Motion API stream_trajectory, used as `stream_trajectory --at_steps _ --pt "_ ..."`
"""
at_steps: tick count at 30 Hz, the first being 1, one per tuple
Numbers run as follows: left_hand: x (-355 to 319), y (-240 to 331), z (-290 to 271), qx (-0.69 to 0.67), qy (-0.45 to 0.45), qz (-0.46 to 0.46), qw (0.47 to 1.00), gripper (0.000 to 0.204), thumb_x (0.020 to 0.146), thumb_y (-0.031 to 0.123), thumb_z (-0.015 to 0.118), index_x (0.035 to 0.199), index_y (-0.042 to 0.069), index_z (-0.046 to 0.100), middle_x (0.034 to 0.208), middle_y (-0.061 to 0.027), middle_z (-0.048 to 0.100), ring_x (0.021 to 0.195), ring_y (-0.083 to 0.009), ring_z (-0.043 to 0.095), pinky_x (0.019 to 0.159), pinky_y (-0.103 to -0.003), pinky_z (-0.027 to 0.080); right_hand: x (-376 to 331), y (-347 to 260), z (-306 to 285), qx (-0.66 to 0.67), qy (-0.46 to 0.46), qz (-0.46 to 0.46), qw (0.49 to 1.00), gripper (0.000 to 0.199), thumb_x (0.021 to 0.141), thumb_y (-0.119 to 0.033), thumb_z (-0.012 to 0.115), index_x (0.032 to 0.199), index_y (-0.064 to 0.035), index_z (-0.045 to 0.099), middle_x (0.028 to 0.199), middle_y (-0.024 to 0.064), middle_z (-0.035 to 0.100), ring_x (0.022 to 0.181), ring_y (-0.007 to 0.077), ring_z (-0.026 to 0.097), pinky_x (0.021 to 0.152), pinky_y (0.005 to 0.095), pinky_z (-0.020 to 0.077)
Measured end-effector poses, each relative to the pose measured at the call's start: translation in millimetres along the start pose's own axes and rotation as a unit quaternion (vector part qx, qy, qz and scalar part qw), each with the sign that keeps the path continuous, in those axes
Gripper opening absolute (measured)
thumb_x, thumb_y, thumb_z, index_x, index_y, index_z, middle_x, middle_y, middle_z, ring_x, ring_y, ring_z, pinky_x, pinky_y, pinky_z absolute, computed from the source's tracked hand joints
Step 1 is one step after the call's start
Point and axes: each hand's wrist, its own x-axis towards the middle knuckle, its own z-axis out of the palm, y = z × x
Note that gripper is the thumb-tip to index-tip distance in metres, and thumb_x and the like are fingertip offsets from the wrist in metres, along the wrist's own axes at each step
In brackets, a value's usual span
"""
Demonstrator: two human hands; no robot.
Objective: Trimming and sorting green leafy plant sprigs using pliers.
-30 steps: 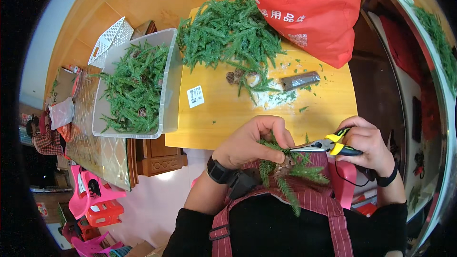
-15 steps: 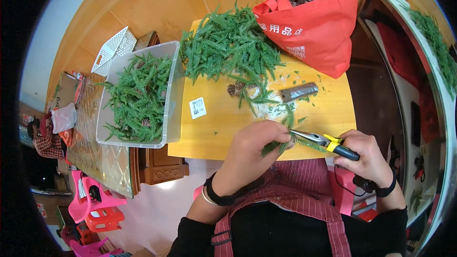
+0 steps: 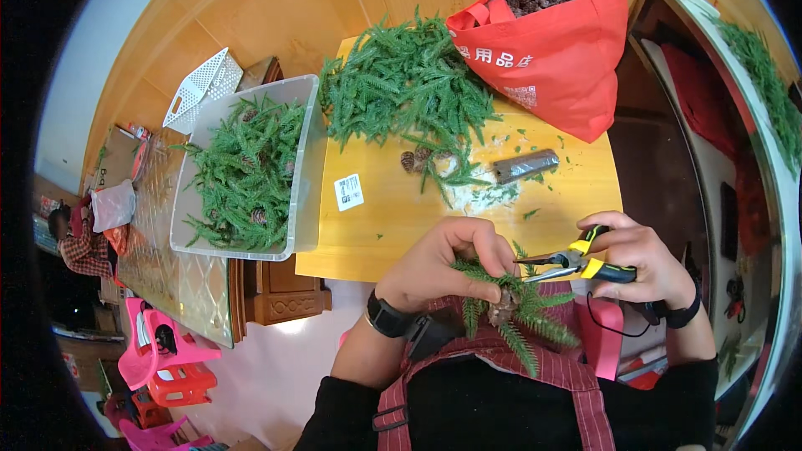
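Between the thumb and fingers of my left hand [image 3: 447, 259] is a green artificial pine sprig [image 3: 543, 330] with a brown pinecone [image 3: 502, 311] at its middle. Its branches spread over my striped apron. My right hand [image 3: 643, 259] grips yellow-and-black long-nose pliers [image 3: 595, 271], handles and jaws spread, with the tips beside the sprig near my left fingers. Whether the jaws touch anything is unclear. Farther off, a heap of loose pine sprigs [image 3: 409, 83] lies on the yellow table [image 3: 376, 242], with small pinecones [image 3: 408, 160] at its near edge.
Left of the table stands a translucent bin [image 3: 307, 159] of sprigs with pinecones. A red bag [image 3: 555, 58] of pinecones sits at the back right. A brown wrapped bundle [image 3: 525, 165] and a white label [image 3: 348, 191] lie on the tabletop. Another person [image 3: 83, 246] is far left.
My left hand has turned, bringing the sprig's pinecone into sight and its branches down over the apron. The pliers' handles and jaws have opened wider, and my right fingers have loosened.
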Motion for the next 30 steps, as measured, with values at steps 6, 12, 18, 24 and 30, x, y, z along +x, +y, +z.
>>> stream_trajectory --at_steps 6,12,18,24,30 --pt "3 -9 1 -0.088 -0.021 -0.021 0.996 0.029 0.057 0.006 0.082 0.070 0.007 0.056 0.079 -0.0145 0.061 0.075 -0.0212 0.060 0.067 -0.030 0.046 6 9 9 0.057 0.003 -0.027 0.998 0.034 0.068 -0.032 0.074 0.076 -0.0014 0.063 0.079 0.0104 0.060 0.100 0.0349 0.053 0.082 0.0420 0.0422" --pt "5 -14 3 -0.144 -0.045 -0.037 0.988 0.029 0.058 0.010 0.082 0.071 0.007 0.056 0.073 -0.0135 0.059 0.065 -0.0229 0.059 0.058 -0.031 0.046 13 18 10 0.080 -0.004 -0.061 0.995 0.034 0.065 -0.031 0.077 0.074 -0.0017 0.063 0.078 0.0095 0.060 0.094 0.0329 0.055 0.078 0.0405 0.0440" --pt "4 -17 0 -0.197 -0.100 -0.030 0.975 0.026 0.061 0.007 0.080 0.071 0.006 0.056 0.072 -0.0154 0.058 0.066 -0.0238 0.060 0.058 -0.031 0.046 12 16 12 0.061 0.007 -0.065 0.996 0.030 0.062 -0.026 0.079 0.065 -0.0043 0.060 0.071 0.0060 0.060 0.087 0.0301 0.057 0.072 0.0367 0.0458" --pt "1 -4 -8 -0.108 -0.078 -0.026 0.991 0.024 0.061 0.001 0.078 0.073 0.004 0.057 0.078 -0.0178 0.061 0.071 -0.0227 0.060 0.063 -0.030 0.047 6 7 8 -0.003 0.044 -0.032 0.998 0.029 0.060 -0.025 0.080 0.062 -0.0053 0.058 0.065 0.0035 0.058 0.079 0.0271 0.060 0.066 0.0333 0.0474" --pt "-3 16 2 0.219 0.049 0.062 0.973 0.021 0.064 -0.010 0.071 0.078 0.001 0.059 0.083 -0.0147 0.062 0.076 -0.0208 0.061 0.069 -0.029 0.049 1 -9 3 -0.121 0.076 0.030 0.989 0.033 0.062 -0.029 0.078 0.064 -0.0039 0.057 0.063 0.0061 0.056 0.076 0.0281 0.059 0.065 0.0341 0.0475"
